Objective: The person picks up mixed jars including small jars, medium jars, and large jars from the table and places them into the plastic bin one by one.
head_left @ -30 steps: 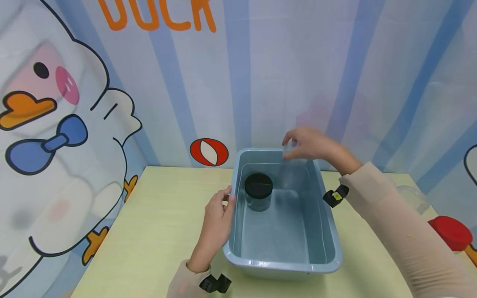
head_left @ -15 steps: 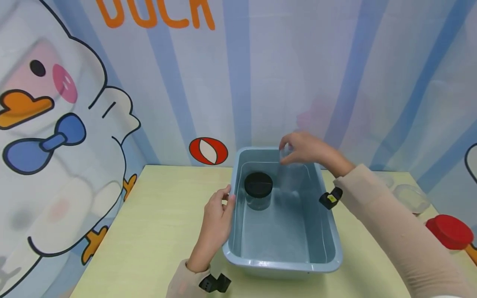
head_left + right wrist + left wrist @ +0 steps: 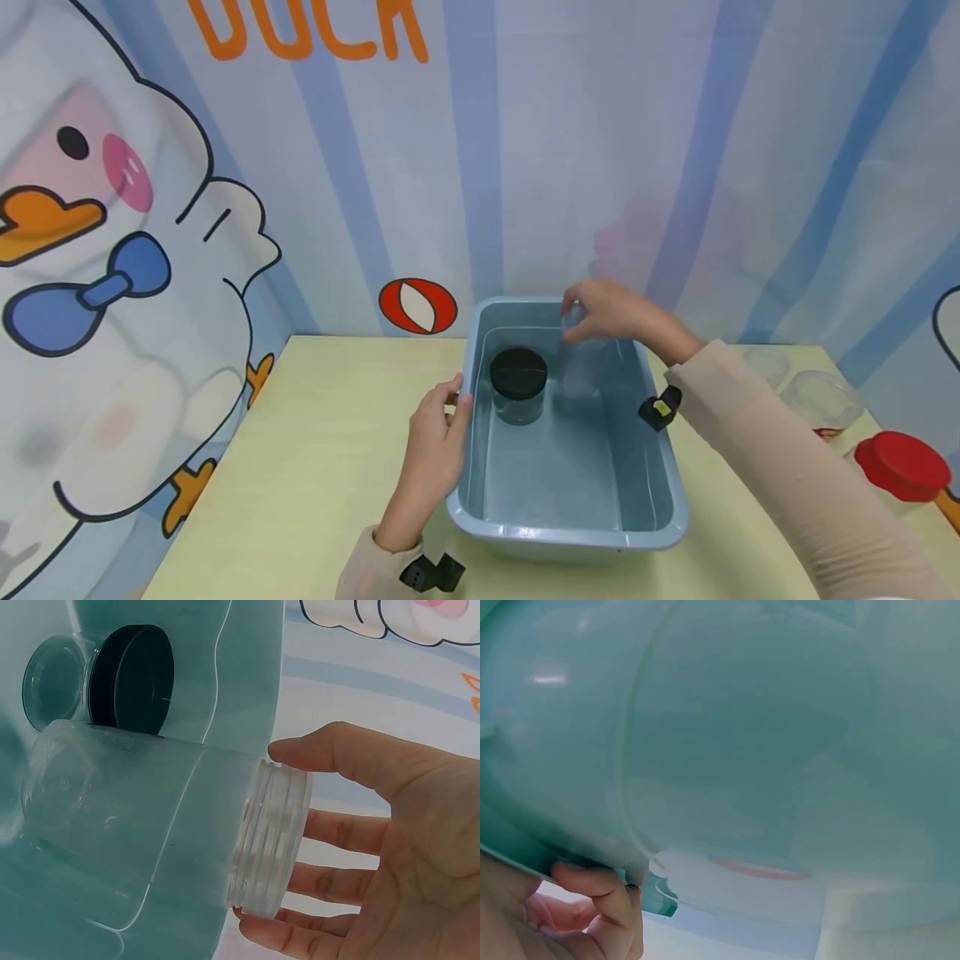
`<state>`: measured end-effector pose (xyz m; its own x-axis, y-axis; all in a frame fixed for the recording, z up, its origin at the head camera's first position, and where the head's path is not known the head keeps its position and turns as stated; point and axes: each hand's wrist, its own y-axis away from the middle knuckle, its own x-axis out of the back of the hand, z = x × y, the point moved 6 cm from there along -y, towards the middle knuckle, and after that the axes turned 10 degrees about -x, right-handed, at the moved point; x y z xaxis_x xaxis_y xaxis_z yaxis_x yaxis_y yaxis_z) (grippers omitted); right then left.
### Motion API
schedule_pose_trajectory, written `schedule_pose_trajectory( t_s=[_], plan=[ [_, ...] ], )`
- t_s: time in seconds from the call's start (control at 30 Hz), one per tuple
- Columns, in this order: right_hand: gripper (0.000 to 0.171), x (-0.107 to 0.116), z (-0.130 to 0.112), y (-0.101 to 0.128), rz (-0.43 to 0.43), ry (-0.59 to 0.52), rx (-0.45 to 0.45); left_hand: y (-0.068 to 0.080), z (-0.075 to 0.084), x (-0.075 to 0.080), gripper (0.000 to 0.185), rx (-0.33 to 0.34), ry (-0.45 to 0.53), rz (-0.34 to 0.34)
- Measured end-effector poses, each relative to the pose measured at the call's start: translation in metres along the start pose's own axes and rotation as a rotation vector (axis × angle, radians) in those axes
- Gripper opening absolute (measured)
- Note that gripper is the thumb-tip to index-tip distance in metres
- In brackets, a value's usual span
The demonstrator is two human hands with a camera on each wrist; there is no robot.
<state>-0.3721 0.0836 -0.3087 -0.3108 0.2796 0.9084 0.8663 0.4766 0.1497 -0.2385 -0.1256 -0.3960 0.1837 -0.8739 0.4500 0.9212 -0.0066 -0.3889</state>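
A light blue plastic basin (image 3: 570, 533) stands on the table. My left hand (image 3: 437, 442) grips its left rim, with fingers curled at the edge in the left wrist view. Over the basin's far right part, my right hand (image 3: 622, 317) holds a clear plastic jar (image 3: 142, 810) by its ribbed top, thumb on one side and fingers on the other. The jar hangs down inside the basin; whether its base touches the bottom, I cannot tell. Inside, at the far left, a clear jar with a black lid (image 3: 519, 375) stands upright.
On the right of the pale yellow table (image 3: 337, 467) stand a red-lidded jar (image 3: 902, 467) and a clear container (image 3: 823, 400), partly behind my right sleeve. A smaller clear round item (image 3: 767, 364) is farther back. A printed cloth (image 3: 562, 150) hangs behind.
My right hand has moved down and slightly left with the clear jar, which sits lower in the basin. More of the clear items on the right shows. The left hand stays on the rim.
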Motion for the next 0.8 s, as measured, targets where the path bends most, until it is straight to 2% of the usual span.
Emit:
schedule_pose_trajectory(
  t_s=[0.5,0.8],
  plan=[
    [0.038,-0.009,-0.002,-0.007,-0.026,0.02,-0.008,0.001,-0.002,0.0,0.044,0.003,-0.002,-0.001],
    [0.044,-0.015,-0.002,-0.008,-0.051,0.018,-0.037,0.001,-0.001,0.002,0.042,-0.008,0.008,0.005]
  ],
)
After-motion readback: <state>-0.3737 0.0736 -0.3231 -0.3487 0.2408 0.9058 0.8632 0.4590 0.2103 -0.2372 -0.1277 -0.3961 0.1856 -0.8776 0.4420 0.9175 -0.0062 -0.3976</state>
